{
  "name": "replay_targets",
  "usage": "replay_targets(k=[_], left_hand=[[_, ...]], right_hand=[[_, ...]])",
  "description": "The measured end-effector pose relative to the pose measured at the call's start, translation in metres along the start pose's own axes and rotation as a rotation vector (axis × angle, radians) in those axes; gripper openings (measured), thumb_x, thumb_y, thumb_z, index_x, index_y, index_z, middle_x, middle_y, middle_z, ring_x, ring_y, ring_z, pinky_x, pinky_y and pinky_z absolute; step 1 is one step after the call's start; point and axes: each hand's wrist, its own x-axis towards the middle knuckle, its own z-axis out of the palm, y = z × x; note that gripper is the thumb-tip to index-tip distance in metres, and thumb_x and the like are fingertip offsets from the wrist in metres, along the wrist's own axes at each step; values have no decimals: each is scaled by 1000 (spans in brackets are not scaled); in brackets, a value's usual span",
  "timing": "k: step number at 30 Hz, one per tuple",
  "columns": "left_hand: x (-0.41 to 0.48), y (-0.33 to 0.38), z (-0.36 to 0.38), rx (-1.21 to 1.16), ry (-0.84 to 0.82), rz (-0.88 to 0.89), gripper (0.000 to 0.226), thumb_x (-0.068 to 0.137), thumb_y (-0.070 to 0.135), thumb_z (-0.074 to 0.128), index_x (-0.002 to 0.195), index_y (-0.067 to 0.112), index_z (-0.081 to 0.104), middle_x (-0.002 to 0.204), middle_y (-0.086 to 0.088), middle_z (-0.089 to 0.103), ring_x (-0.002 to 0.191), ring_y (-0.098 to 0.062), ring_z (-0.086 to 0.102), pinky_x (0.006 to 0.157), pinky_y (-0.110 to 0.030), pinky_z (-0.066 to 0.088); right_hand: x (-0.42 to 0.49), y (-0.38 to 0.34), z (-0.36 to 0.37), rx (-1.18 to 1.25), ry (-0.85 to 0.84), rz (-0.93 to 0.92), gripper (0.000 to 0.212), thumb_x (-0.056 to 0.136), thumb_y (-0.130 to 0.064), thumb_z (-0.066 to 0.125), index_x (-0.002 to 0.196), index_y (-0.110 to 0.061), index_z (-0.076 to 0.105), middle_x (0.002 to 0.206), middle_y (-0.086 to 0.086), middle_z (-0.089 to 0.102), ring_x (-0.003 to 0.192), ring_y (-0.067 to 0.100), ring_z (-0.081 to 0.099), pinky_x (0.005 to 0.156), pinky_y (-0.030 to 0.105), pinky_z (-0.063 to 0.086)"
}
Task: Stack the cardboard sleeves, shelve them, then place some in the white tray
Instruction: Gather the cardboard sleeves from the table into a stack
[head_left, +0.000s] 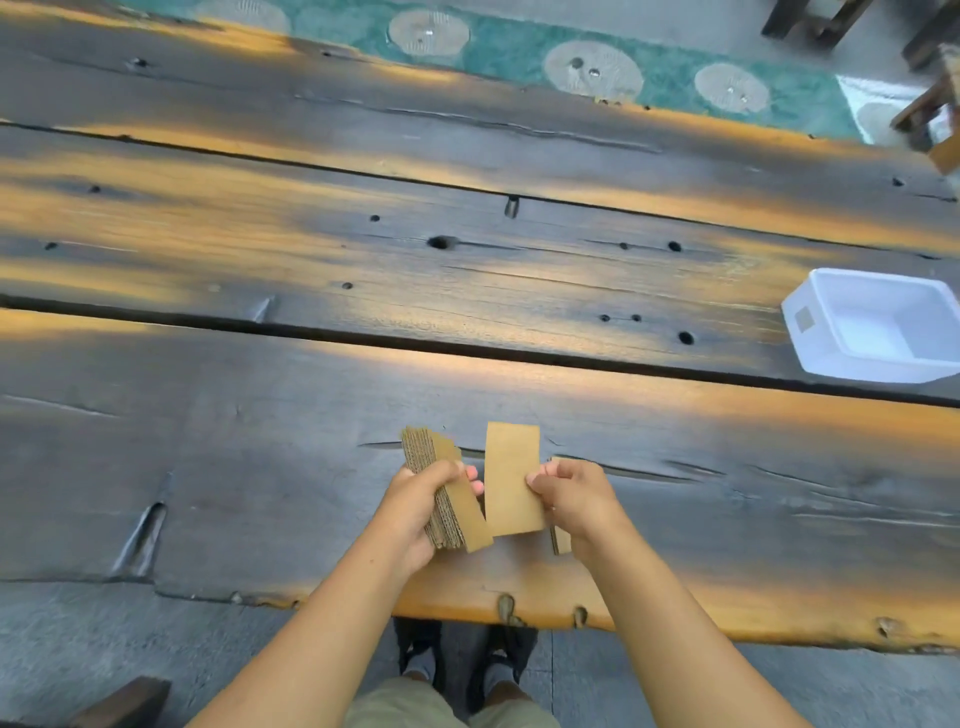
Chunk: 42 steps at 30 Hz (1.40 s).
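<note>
Low in the frame's centre, the left hand (415, 506) grips a stack of cardboard sleeves (447, 499), while the right hand (574, 493) pinches a single sleeve (511, 480) just beside it; the white tray (815, 332) sits at the right edge

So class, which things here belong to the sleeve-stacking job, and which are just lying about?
Job:
stack of cardboard sleeves in left hand
single sleeve in right hand
white tray, nothing in it

Lying about:
wooden table
green mat
dark stools
</note>
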Motion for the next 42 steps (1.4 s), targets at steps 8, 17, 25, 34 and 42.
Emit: replay_targets(k=[8,17,25,34,42], left_hand=[[-17,22,17,66,-190,92,31,87,26,76,109,9,62,91,-12,76,72,-22,71,78,-42,58],[-24,31,31,36,-328,107,65,69,40,80,122,6,64,107,-20,77,91,-32,76,77,-47,62],[-25,38,49,74,-443,91,59,71,37,81,119,7,63,86,-15,77,72,-27,75,61,-38,61],[1,8,68,230,-311,38,44,77,26,84,112,7,64,85,-14,79,71,-26,76,60,-36,60],[10,-33,89,212,-93,34,45,84,16,79,122,7,56,91,-13,75,77,-28,75,80,-54,59]], right_hand=[[-29,-48,-31,135,-132,-42,14,95,-2,58,82,-6,62,77,12,62,66,20,57,66,30,49],[-45,-53,-19,158,-266,-27,15,97,-5,56,85,-7,65,73,7,71,64,16,68,70,32,57],[-48,-49,-17,-46,-127,-159,9,97,-15,59,95,-6,62,80,9,64,64,16,59,69,33,54],[-15,-20,-40,-283,-46,-96,17,86,-27,67,78,-12,65,71,8,65,63,18,56,65,31,46],[39,10,-90,-205,-62,3,18,89,-18,62,76,-13,50,64,6,53,56,20,48,61,32,38]])
